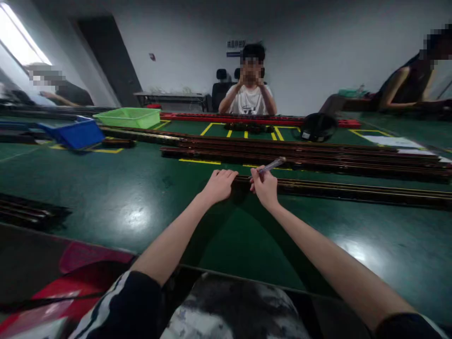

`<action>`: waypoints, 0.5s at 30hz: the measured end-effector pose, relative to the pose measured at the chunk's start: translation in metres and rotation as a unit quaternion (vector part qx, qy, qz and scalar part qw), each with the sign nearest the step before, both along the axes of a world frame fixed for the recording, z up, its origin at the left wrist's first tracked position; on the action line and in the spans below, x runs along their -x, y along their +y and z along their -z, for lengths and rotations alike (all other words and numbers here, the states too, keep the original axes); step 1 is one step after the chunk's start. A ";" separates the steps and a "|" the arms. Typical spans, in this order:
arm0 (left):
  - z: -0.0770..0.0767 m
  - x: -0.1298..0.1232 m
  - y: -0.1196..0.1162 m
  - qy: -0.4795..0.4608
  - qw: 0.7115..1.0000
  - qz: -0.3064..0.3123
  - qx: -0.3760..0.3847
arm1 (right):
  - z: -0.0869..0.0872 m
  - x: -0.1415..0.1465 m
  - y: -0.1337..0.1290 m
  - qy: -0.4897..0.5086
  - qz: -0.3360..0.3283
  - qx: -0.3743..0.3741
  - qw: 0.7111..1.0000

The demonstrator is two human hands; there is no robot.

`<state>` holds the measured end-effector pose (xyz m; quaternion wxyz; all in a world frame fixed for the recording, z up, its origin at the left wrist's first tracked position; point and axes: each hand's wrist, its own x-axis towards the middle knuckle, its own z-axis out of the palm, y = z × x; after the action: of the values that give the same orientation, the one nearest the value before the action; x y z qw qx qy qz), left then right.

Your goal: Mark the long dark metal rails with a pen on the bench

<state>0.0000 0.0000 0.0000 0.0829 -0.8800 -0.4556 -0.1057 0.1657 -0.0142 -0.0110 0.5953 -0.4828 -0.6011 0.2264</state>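
My left hand [219,185] lies with bent fingers over the left end of a long dark strip [339,189], holding it against the green table. The strip has thin gold-coloured lines and runs off to the right; its left tip is covered by my fingers. Closed around a slim pen-like tool [273,165] with a clear barrel, my right hand [264,188] rests at the strip just right of the left one. The tool's back end points up and right. Its working tip is hidden by my fingers.
Behind the strip lies a stack of long dark strips [318,155]. A blue tray [79,134], a green basket [127,117] and a black round container [319,127] stand farther back. Another dark bundle [31,212] lies left. Across the table sits a person [249,99]; others are at both sides.
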 end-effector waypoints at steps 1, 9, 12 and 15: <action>0.000 0.000 0.000 0.000 1.000 -0.001 0.000 | 0.001 0.000 0.000 0.000 -0.001 -0.002 1.000; -0.003 0.000 0.001 -0.015 1.000 0.003 0.018 | -0.001 0.001 -0.003 -0.002 -0.011 0.001 1.000; -0.003 0.000 0.000 -0.018 1.000 0.002 0.022 | -0.002 0.001 -0.005 -0.003 -0.014 0.000 1.000; -0.004 0.000 0.000 -0.020 1.000 0.001 0.023 | -0.003 0.002 -0.005 0.006 -0.013 0.001 1.000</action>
<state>-0.0001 -0.0002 0.0036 0.0529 -0.8796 -0.4591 -0.1129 0.1642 -0.0191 -0.0085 0.5958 -0.4742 -0.6031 0.2374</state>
